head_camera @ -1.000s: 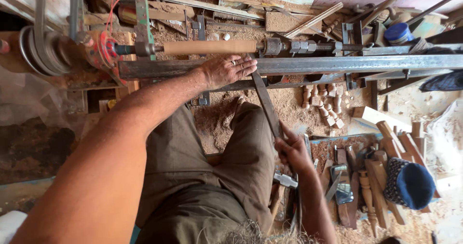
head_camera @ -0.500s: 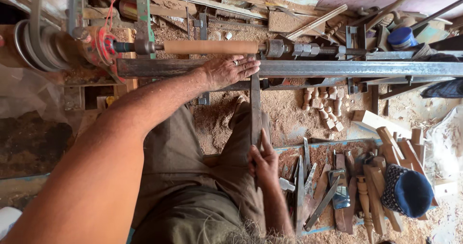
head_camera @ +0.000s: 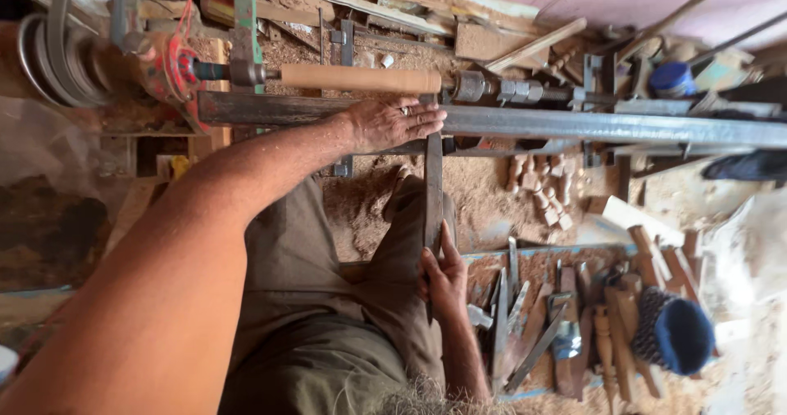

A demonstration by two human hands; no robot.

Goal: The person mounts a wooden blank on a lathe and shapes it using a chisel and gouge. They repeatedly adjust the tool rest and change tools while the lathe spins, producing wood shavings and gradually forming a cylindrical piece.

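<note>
**Both hands on a flat tool at the lathe**

A long grey steel rail (head_camera: 574, 124) runs across the upper half of the frame, from left of centre to the right edge. Just above it, a pale, round wooden spindle (head_camera: 361, 79) lies level between a red-painted drive head (head_camera: 172, 66) at upper left and a grey metal tail centre (head_camera: 492, 88) to its right.

Sawdust covers the floor (head_camera: 484, 193) below the rail. At lower right, a shallow blue-edged tray (head_camera: 541, 255) holds a jumble of chisels, wooden handles and metal tools, beside a dark knitted cap with a blue lining (head_camera: 676, 333).

A long, flat, dark metal tool (head_camera: 433, 185) stands nearly upright at centre frame — its top end at the rail, near the spindle's right end. The left hand (head_camera: 393, 122) lies flat over the rail, fingers spread onto the tool's top. The right hand (head_camera: 443, 280) is wrapped around the tool's lower end — fingers closed on it.
</note>
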